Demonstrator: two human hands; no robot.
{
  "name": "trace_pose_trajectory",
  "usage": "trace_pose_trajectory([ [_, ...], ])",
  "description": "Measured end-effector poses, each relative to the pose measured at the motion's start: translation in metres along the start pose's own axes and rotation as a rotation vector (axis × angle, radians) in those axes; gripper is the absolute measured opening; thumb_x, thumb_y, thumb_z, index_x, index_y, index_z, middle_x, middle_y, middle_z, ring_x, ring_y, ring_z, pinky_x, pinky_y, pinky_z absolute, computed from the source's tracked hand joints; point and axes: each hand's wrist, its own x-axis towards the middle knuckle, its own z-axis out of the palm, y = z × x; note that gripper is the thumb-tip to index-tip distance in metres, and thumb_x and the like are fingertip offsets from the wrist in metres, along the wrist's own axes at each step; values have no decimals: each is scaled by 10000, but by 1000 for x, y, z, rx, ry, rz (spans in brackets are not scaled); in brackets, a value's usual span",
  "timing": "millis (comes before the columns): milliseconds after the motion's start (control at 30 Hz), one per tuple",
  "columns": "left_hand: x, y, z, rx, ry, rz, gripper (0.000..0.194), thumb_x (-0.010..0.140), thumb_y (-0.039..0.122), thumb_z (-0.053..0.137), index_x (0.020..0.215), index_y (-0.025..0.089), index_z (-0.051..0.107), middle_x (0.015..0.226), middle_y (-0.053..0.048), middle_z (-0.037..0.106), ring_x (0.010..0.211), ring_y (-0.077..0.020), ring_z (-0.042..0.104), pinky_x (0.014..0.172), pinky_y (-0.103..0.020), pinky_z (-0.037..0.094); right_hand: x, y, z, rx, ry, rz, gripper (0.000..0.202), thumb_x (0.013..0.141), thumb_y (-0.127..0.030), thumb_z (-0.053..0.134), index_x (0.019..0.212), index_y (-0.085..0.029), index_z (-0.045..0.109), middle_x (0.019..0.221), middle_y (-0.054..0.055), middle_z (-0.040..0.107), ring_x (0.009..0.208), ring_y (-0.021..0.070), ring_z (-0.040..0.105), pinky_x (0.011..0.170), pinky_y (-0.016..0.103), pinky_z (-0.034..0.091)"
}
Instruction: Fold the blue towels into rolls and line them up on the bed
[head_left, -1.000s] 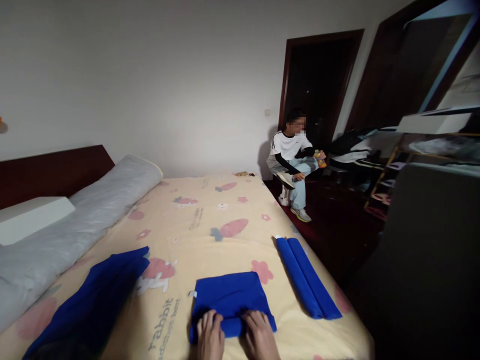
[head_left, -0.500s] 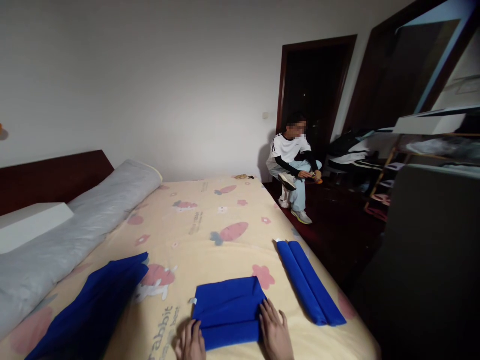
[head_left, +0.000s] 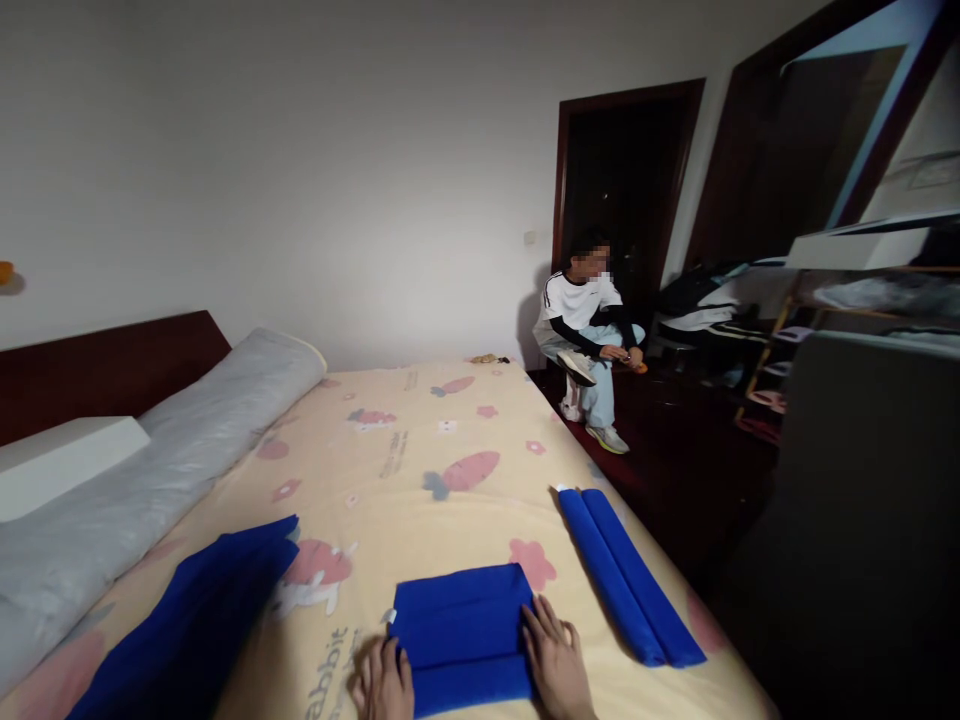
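The left hand (head_left: 385, 682) rests at the near left corner of a flat blue cloth (head_left: 465, 618), its fingers together and slightly curled over the edge. The right hand (head_left: 556, 655) lies at the cloth's right edge, fingers stretched forward and a little apart, the fingertips on the fabric. Each grip is loose; whether either one pinches the cloth, I cannot tell. The cloth is roughly square, with its near edge turned up in a band and a small white tag (head_left: 390, 617) on its left side.

It lies at the near end of a bed (head_left: 390, 530) covered by a cream sheet printed with pink carrots, flowers, rabbits and lettering. To the right of the cloth, apart from it, two slim blue rolls (head_left: 631, 580) lie side by side, touching, close to the bed's right edge. To the left is a larger, loosely spread blue fabric (head_left: 191, 620), partly in shadow.

Along the bed's left side runs a long grey bedding roll (head_left: 195, 450), with a white box (head_left: 67, 462) on it and a dark red headboard (head_left: 105, 370) beyond. Past the bed's far right corner, a person (head_left: 589, 335) in a white top and pale trousers sits in front of a dark door (head_left: 634, 190), with something small and orange at their hands.
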Motion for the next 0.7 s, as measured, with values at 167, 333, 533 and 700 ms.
trace_pose_trajectory([
  [167, -12, 33, 18, -145, -13, 354, 340, 859, 241, 436, 1047, 296, 714, 1169, -37, 707, 1105, -210, 616, 917, -362, 460, -7, -43, 6, 132, -106, -213, 410, 981, -356, 339, 1311, -303, 576, 1438, 49, 497, 1352, 240, 423, 1085, 438, 355],
  [333, -15, 53, 23, -160, -91, 402, 366, 849, 265, 452, 1130, 289, 685, 1203, -38, 696, 1110, -204, 618, 917, -353, 471, -1, -61, 6, 222, -291, -323, 411, 968, -420, 388, 1331, -323, 554, 1395, 27, 543, 1321, 227, 467, 1089, 407, 347],
  [533, 15, -21, -1, -27, -72, -3, 363, 856, 291, 429, 1134, 304, 662, 1254, -25, 657, 1208, -224, 544, 939, -398, 436, 12, 19, -2, 30, -31, -26, 415, 948, -383, 387, 1262, -245, 621, 1386, 75, 554, 1337, 275, 443, 1029, 459, 385],
  [700, 29, -34, -11, -78, 36, -159, 354, 886, 316, 375, 1074, 293, 673, 1237, -38, 662, 1162, -227, 573, 925, -392, 446, 22, 37, 0, 36, 48, 40, 449, 958, -389, 318, 1239, -234, 631, 1377, 102, 563, 1305, 272, 479, 1025, 499, 369],
])
